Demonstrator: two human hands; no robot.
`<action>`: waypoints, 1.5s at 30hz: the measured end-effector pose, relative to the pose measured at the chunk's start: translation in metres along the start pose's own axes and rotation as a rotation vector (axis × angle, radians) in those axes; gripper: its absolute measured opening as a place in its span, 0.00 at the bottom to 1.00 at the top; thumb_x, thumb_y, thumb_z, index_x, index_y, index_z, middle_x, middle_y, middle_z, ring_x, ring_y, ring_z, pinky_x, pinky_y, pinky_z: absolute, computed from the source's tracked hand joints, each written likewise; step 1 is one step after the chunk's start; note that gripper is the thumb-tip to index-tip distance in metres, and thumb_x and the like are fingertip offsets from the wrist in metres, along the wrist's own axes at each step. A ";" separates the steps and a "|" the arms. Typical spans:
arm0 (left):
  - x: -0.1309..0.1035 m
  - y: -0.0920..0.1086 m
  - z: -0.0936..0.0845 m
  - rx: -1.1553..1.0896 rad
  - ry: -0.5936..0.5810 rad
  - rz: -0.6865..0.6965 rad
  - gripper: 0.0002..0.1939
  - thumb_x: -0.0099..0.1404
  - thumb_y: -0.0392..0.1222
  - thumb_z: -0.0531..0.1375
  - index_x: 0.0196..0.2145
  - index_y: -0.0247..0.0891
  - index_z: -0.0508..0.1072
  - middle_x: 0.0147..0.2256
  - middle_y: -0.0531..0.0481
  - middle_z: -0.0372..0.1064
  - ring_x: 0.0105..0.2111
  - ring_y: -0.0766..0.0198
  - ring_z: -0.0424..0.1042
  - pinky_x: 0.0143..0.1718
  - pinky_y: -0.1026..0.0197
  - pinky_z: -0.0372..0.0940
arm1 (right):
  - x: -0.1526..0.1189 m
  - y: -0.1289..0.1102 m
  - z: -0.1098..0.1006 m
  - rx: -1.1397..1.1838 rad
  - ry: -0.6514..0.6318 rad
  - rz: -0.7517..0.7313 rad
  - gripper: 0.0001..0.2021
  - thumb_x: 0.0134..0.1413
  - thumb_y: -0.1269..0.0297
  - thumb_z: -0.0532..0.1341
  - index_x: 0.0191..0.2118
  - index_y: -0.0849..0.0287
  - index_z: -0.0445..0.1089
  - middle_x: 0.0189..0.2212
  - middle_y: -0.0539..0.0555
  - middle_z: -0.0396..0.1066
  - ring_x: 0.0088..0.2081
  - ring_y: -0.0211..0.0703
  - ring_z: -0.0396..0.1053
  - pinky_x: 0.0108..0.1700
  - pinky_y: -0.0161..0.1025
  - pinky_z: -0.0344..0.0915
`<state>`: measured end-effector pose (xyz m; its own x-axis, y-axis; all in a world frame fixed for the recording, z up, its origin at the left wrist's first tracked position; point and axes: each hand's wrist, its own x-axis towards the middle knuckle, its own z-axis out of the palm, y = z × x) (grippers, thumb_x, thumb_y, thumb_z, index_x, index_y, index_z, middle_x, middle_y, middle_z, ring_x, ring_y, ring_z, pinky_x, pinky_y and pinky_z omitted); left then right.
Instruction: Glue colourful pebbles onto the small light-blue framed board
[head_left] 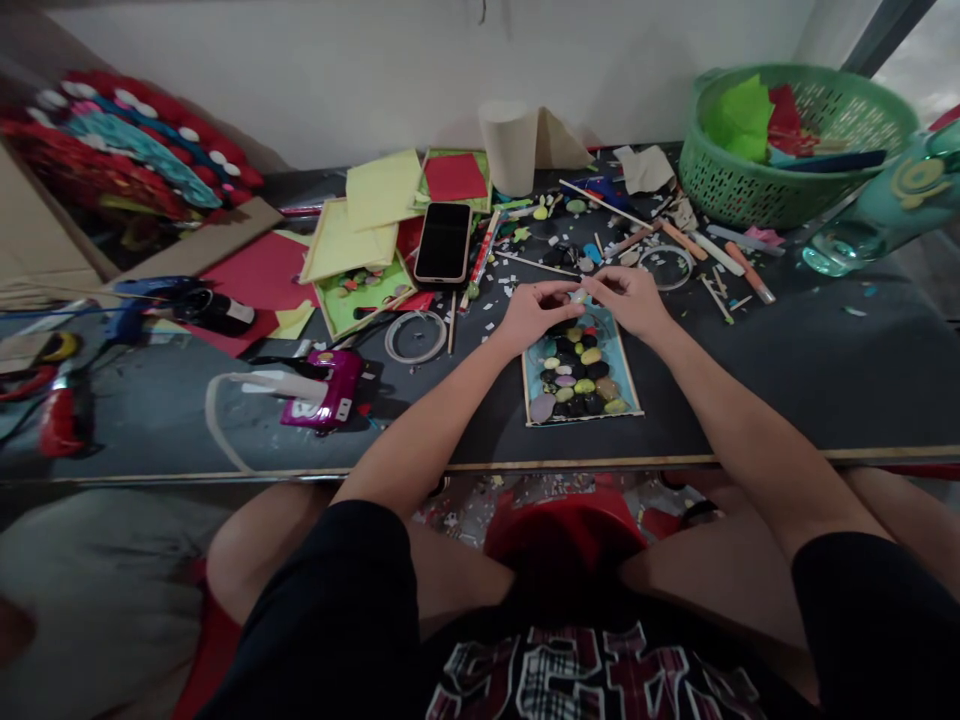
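A small blue panel [624, 375] with a pale wooden edge lies flat near the table's front. Black, yellow-green, purple and tan stones [584, 385] cover its lower part. Over the panel's top end, my left hand [536, 312] is closed, thumb and fingers pinching near a small pale stone [578, 297]. Close beside it, my right hand [626, 298] has its fingertips pressed together at the same spot. What exactly each hand pinches is too small to make out. The hands partly hide the panel's top.
A phone [443, 243] and yellow cards [384, 190] lie behind on the left. Nearer is a purple power adapter [341, 385]. Sticks and scraps surround a clear tape ring [667, 268]. Right: green basket [750, 190], bottle [885, 215]. Another person's leg shows lower left.
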<state>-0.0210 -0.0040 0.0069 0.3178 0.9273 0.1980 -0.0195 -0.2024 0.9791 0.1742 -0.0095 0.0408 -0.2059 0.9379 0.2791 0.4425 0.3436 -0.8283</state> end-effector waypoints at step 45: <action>-0.001 -0.003 -0.005 0.455 0.167 0.231 0.17 0.69 0.52 0.57 0.39 0.37 0.80 0.35 0.48 0.80 0.29 0.67 0.71 0.32 0.63 0.61 | 0.003 -0.015 -0.008 -0.471 -0.305 0.187 0.15 0.60 0.57 0.64 0.32 0.65 0.80 0.14 0.45 0.57 0.21 0.32 0.54 0.31 0.38 0.48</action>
<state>-0.0259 -0.0033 0.0041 0.1981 0.8722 0.4473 0.3531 -0.4892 0.7975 0.1744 -0.0117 0.0576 -0.2981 0.9526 -0.0609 0.8211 0.2234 -0.5252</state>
